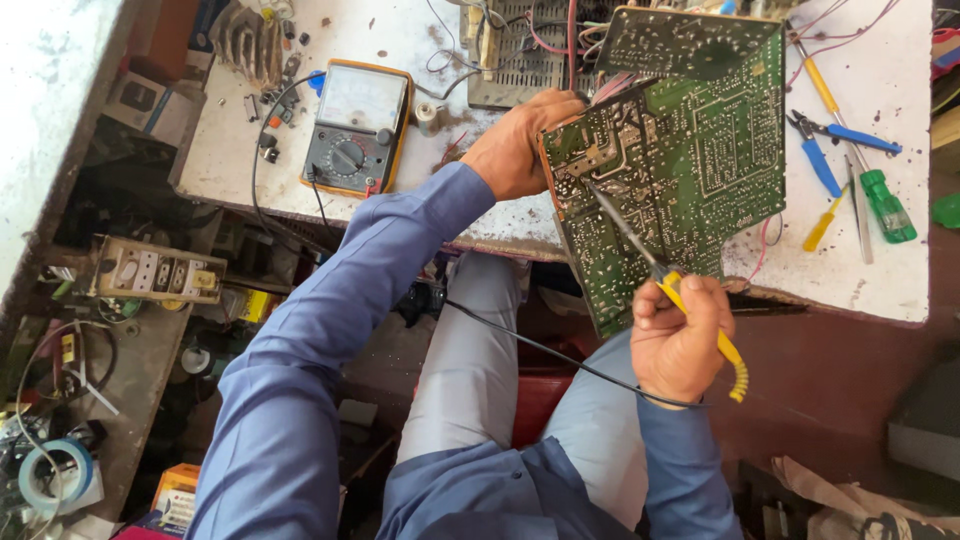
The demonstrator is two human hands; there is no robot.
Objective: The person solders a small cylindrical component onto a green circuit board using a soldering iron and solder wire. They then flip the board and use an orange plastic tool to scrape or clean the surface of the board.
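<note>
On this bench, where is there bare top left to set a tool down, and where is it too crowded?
Bare white top shows on the bench left of the yellow multimeter, and between the meter and the left hand. A strip lies below the green screwdriver. Crowded: the right edge with the blue pliers, the wiring behind the circuit board, the right hand's soldering iron.
</note>
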